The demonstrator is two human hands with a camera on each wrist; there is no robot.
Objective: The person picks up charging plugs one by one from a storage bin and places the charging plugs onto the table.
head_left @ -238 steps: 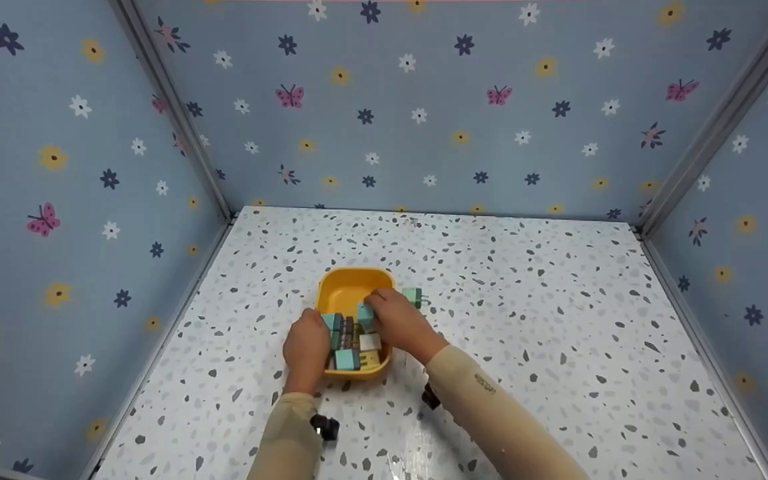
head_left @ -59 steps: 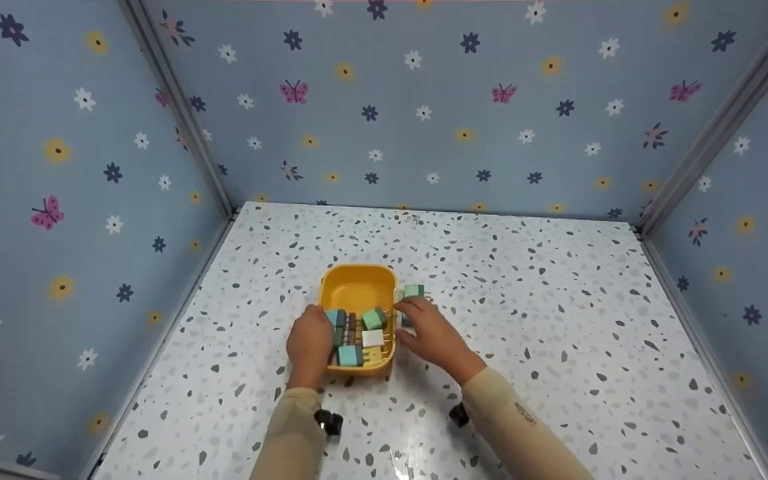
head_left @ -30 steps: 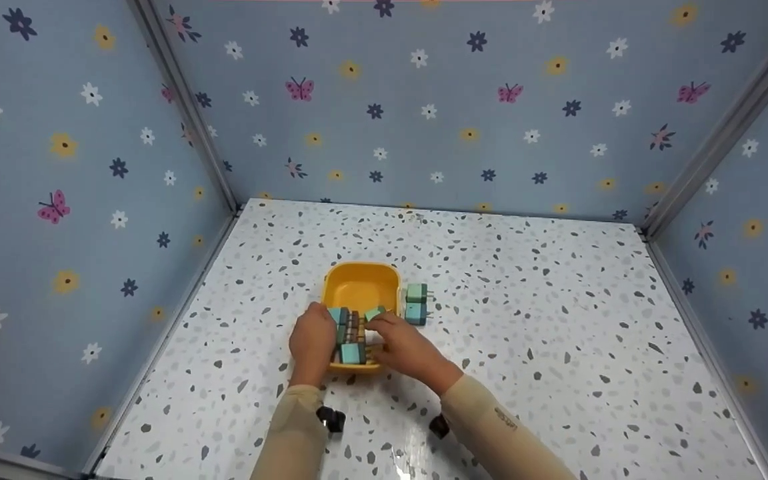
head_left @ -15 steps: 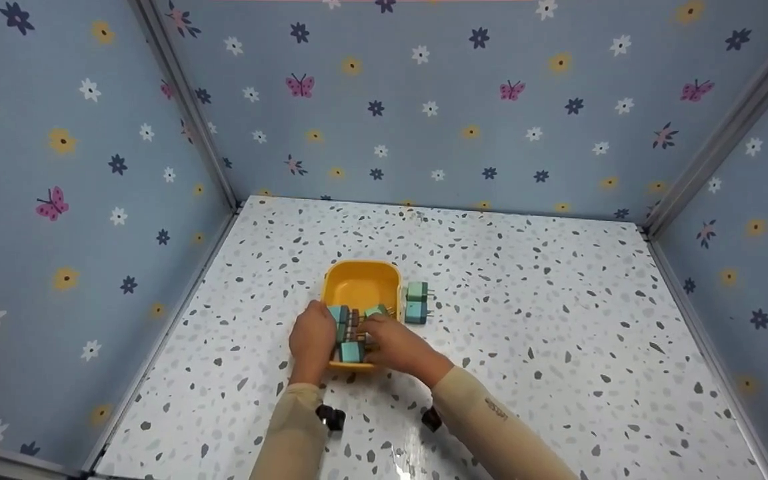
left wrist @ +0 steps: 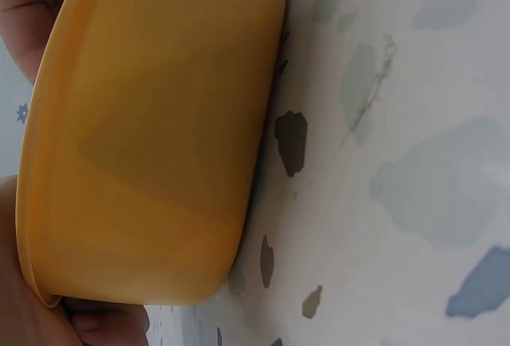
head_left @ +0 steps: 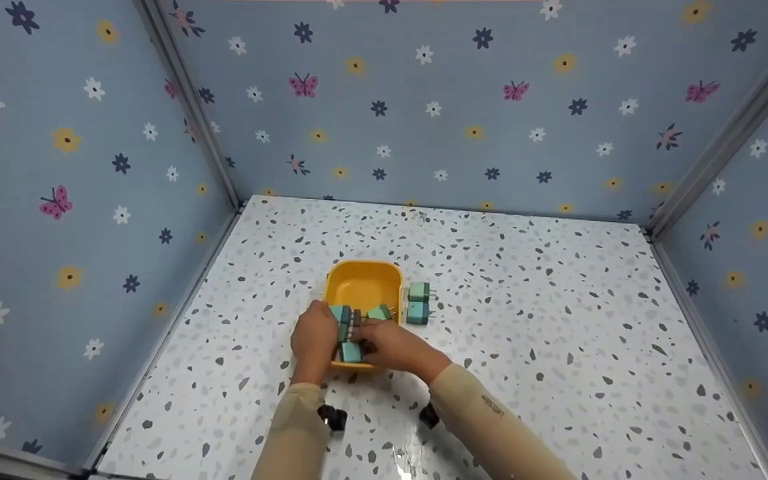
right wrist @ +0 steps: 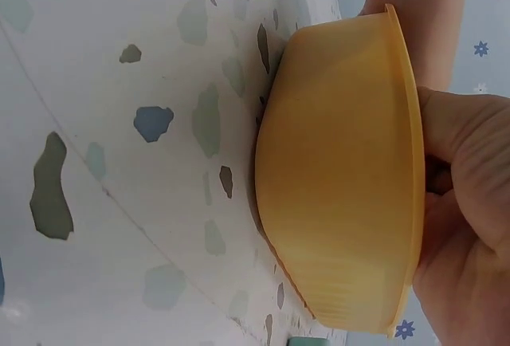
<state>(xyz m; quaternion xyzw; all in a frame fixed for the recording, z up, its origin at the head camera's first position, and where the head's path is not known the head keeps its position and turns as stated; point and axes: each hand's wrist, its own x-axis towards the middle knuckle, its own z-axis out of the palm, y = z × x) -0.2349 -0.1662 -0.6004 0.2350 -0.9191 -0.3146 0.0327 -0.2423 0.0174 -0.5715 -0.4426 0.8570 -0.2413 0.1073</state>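
Observation:
A yellow plastic bin (head_left: 363,288) stands on the table, its near half filled with small block-shaped plug adapters, several with metal prongs. My left hand (head_left: 314,337) grips the bin's left rim, the thumb and fingers bent over the edge in the left wrist view. Reaching over the right rim, my right hand (head_left: 394,343) has its fingers down among the adapters; whether they pinch one I cannot tell. A teal adapter (head_left: 351,352) lies just left of that thumb, and a green adapter (head_left: 379,313) just beyond the fingers. The hand covers the adapters at the bin's right.
Outside the bin, to its right, a light green adapter (head_left: 419,291) and a blue adapter (head_left: 417,313) lie side by side, prongs to the right. Flower-patterned walls (head_left: 437,107) enclose the speckled white table (head_left: 544,320) at the back and sides.
The right hand has set the blue adapter on the table beside the light green one, then come back into the bin and moved slightly left. The left hand has stayed on the rim.

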